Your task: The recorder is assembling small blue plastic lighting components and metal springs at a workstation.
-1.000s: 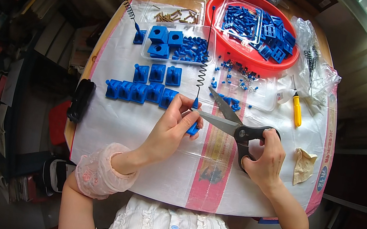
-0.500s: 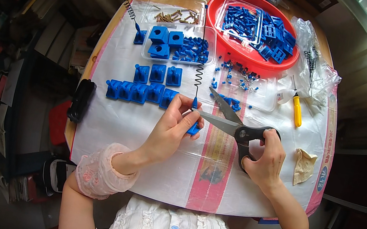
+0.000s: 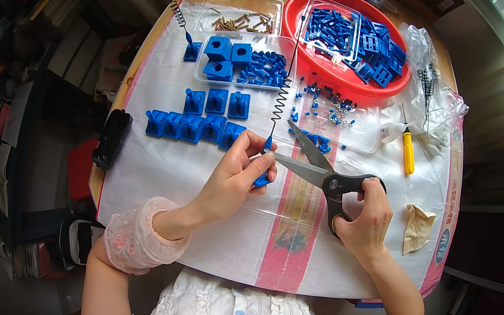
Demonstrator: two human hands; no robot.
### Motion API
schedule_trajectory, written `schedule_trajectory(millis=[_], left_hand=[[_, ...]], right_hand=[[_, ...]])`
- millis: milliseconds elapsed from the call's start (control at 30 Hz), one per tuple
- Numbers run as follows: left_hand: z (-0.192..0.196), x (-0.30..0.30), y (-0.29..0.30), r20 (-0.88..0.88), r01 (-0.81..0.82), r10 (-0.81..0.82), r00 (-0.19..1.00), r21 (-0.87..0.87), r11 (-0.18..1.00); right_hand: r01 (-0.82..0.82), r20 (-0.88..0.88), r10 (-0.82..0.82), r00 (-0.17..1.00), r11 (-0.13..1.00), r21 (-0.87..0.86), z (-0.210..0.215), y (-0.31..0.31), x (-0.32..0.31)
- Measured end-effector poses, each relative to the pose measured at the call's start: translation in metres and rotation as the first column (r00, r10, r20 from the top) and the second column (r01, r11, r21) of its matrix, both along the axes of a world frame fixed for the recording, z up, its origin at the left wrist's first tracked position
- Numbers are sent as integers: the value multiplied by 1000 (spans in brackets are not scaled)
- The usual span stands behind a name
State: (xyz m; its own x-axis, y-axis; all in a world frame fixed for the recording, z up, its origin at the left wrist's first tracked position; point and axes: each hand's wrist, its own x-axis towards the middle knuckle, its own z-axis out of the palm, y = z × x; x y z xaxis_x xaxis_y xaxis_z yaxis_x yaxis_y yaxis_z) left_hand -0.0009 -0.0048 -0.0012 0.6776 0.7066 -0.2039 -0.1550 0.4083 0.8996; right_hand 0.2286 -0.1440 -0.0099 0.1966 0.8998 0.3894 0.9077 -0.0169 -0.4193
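Pinched in my left hand point(image 3: 238, 167) is a blue plastic stand point(image 3: 262, 178), mostly covered by my fingers. From its pointed blue top rises a black coiled spring wire point(image 3: 280, 102), leaning a little right, with a small blue tip over the red basin's rim. My right hand point(image 3: 367, 222) has its fingers through the black handles of a pair of scissors point(image 3: 333, 184). The blades are spread wide. The lower blade reaches to my left fingertips and the base of the blue pointed top; whether it touches the stand I cannot tell.
Several blue stands point(image 3: 191, 128) sit in rows to the left. Beyond are a clear tray point(image 3: 202, 74) of blue parts, a tray of brass screws point(image 3: 245, 23) and a red basin point(image 3: 290, 19). A yellow-handled screwdriver point(image 3: 408, 153) and beige cloth point(image 3: 417, 230) lie right; a black case point(image 3: 112, 138) is left.
The spring wire's upper end has swung right, and the blue stand has turned slightly in my left hand. The scissors and my right hand stay in place.
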Motion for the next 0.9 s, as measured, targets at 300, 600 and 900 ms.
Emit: schedule_trajectory(millis=[300,600,900], left_hand=[[0,0,-1,18,1,0,1000,-20,1000],[-1,2,-2,57,-28,29,998,-28,999],[-1,0,0,29,18,-18,999,-15,1000]], right_hand=[[-2,-4,2,1000,1000,0,0,0,0],[-11,-6,11,1000,1000,0,1,0,0],[-1,11,0,1000,1000,28,-1,0,0]])
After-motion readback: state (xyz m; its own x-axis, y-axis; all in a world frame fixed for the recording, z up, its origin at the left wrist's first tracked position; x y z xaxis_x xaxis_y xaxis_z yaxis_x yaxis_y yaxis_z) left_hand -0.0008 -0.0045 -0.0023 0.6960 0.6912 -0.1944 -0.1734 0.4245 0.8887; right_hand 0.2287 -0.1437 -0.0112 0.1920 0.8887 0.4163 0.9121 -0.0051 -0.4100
